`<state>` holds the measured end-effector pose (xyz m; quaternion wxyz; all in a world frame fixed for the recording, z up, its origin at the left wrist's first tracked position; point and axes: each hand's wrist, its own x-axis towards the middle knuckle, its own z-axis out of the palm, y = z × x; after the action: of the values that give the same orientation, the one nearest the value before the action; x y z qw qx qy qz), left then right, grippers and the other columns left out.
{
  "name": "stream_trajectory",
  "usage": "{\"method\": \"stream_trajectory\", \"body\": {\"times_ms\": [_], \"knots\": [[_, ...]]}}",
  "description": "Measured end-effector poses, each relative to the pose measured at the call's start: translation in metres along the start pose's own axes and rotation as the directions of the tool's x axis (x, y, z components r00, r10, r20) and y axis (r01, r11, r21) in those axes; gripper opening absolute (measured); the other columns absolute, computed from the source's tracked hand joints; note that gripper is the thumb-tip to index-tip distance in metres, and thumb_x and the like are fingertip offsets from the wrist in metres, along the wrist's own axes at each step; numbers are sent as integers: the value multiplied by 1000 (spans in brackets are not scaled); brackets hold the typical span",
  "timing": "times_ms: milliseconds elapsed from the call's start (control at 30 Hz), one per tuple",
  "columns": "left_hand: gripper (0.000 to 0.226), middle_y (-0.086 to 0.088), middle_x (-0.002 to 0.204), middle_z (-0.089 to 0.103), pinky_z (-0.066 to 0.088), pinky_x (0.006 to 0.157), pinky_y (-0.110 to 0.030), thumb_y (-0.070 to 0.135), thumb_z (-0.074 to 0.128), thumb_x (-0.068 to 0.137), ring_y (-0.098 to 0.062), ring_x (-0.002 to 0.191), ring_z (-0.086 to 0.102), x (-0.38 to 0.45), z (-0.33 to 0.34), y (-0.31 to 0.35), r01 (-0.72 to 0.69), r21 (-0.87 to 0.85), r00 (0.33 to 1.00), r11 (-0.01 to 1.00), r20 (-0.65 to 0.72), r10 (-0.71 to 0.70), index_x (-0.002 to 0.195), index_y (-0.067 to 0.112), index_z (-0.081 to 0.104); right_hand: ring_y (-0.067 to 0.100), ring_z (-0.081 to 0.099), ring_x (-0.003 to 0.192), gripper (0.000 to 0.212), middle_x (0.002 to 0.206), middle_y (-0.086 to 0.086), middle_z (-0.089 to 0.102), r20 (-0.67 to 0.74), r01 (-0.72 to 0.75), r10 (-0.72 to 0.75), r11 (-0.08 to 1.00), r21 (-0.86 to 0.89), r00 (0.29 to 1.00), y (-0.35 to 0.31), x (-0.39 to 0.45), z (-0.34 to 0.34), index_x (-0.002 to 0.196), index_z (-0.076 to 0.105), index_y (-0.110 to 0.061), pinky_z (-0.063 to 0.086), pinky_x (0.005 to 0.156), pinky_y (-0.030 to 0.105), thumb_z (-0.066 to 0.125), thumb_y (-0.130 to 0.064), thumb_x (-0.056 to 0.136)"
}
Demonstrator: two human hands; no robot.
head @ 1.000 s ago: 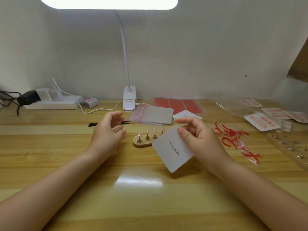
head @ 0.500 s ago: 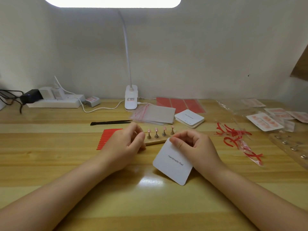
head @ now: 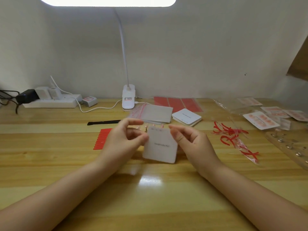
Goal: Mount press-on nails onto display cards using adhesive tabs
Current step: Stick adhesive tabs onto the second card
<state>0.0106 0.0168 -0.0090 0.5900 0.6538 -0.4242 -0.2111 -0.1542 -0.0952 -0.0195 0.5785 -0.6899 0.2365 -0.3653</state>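
Card [head: 160,145], blurred print, between both hands

**One head-worn view, looking forward and down**

A single wide-angle camera looks from above the person's forearms, which enter from both lower corners, across the wooden table [head: 50,165] toward the white wall [head: 200,47]. The hands sit close, at frame centre. The lamp head [head: 106,0] is cut by the top edge. No second view overlaps.

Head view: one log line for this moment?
stage: card handling | left hand: holds white display card by its left edge | right hand: beside card, grip unclear | nails on stand: behind card
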Motion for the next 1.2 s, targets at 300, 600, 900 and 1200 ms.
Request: {"method": "stream_trajectory", "body": {"times_ms": [300, 600, 900, 1200], "knots": [[22, -1, 88, 75, 52, 68, -16, 4, 66, 88, -11, 79, 71, 3, -2, -4, -150, -122, 982, 981, -137, 133, 106, 16, 62, 14, 67, 66, 23, 86, 6, 75, -6, 8, -7, 993, 116, 1000, -2, 1, -3, 106, 71, -23, 53, 55, 23, 69, -13, 86], [24, 3, 83, 75, 49, 63, -13, 7, 66, 88, -8, 74, 70, 4, -2, -7, -141, -87, 982, 986, -135, 128, 107, 22, 64, 11, 62, 57, 33, 77, 8, 75, -45, 34, -27, 985, 167, 999, -1, 1, -2, 109, 68, -28, 52, 58, 21, 70, -7, 84], [21, 1, 77, 70, 55, 67, -31, 9, 66, 87, -15, 72, 66, 2, -4, -9, -194, 235, 974, 952, -68, 216, 98, 27, 64, 5, 69, 74, 30, 79, -4, 75, -97, 70, -88, 982, -175, 991, 6, 1, 1, 109, 66, -30, 53, 68, 23, 70, -10, 86], [8, 12, 67, 60, 37, 58, -18, 26, 68, 84, -1, 69, 54, 7, -3, -21, -158, 639, 987, 753, 98, 125, 86, 28, 60, 10, 44, 88, 26, 72, -14, 55, 34, 94, -109, 607, -789, 993, 8, -2, 4, 91, 64, -34, 34, 71, 22, 72, -47, 69]]}}
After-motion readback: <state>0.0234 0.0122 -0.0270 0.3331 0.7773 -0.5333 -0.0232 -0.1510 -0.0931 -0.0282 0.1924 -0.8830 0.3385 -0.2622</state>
